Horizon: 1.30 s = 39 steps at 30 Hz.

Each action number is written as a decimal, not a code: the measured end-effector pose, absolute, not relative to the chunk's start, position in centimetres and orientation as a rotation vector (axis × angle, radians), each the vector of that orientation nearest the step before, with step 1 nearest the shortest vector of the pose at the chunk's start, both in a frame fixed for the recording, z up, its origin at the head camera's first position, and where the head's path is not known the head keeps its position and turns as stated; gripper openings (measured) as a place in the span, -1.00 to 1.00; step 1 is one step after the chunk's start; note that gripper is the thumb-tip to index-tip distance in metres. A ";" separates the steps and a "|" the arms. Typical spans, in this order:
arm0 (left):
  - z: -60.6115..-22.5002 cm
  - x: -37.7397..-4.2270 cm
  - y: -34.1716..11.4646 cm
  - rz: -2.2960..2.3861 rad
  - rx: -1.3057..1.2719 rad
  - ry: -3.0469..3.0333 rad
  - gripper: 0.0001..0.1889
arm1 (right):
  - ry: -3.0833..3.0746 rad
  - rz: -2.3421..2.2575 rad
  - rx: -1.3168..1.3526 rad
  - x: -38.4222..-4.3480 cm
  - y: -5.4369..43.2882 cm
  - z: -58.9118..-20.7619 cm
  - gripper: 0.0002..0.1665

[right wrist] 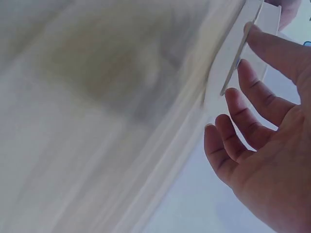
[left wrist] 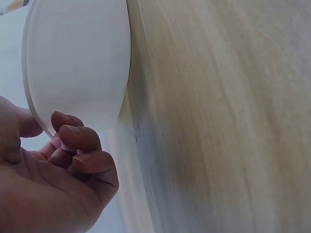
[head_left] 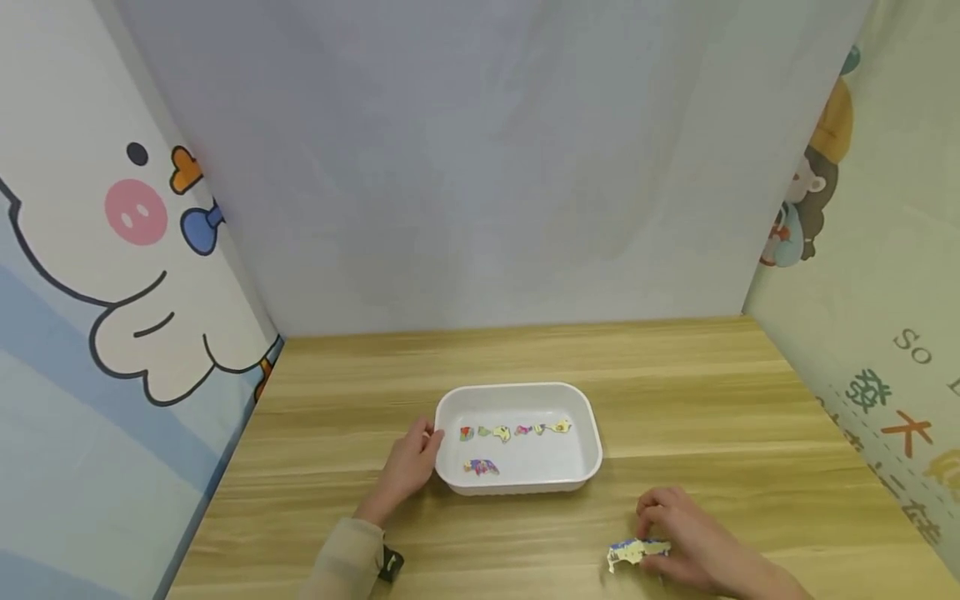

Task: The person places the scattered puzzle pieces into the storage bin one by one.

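Note:
A white tray [head_left: 525,483] sits on the table, and my left hand [head_left: 411,458] grips its left rim. The left wrist view shows the thumb over the rim and curled fingers of the left hand [left wrist: 68,170] against the tray's outer wall [left wrist: 82,63]. Right of the tray and nearer to me, my right hand [head_left: 686,537] pinches a thin, flat, jagged-edged cutout [head_left: 633,551], pale yellow and blue. Seen nearly edge-on in the right wrist view, the cutout [right wrist: 234,68] lies between thumb and fingers of the right hand [right wrist: 267,126].
Several small colourful cutouts [head_left: 501,433] lie in a row inside the tray, with a purple patterned one [head_left: 482,467] below them. A small black item [head_left: 391,564] shows beside the left sleeve. A plain grey curtain [head_left: 480,167] hangs behind the wooden table [head_left: 337,375]; printed curtains flank it.

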State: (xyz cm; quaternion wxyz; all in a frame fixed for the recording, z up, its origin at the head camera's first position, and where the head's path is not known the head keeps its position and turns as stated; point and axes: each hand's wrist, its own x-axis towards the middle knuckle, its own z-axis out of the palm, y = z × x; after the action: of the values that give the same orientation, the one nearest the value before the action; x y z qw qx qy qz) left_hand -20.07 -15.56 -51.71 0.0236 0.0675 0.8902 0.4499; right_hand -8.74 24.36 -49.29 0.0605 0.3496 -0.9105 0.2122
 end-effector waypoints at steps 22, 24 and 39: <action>-51.6 -20.2 -16.1 1.404 0.197 2.725 -0.84 | -2.725 0.635 1.074 -11.7 22.0 -45.5 -0.60; -51.5 -20.1 -16.0 1.408 0.197 2.719 -0.84 | -2.700 0.631 1.098 -12.0 21.7 -45.3 -0.60; -51.0 -19.9 -15.9 1.409 0.194 2.715 -0.84 | -2.794 0.616 1.064 -14.3 19.5 -42.8 -0.68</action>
State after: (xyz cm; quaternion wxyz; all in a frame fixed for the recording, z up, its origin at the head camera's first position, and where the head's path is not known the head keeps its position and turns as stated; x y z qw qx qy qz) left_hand -19.86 -15.86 -51.05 0.0385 0.0631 0.8852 0.4594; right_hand -14.27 19.47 -42.84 0.0444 0.3482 -0.9144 0.2015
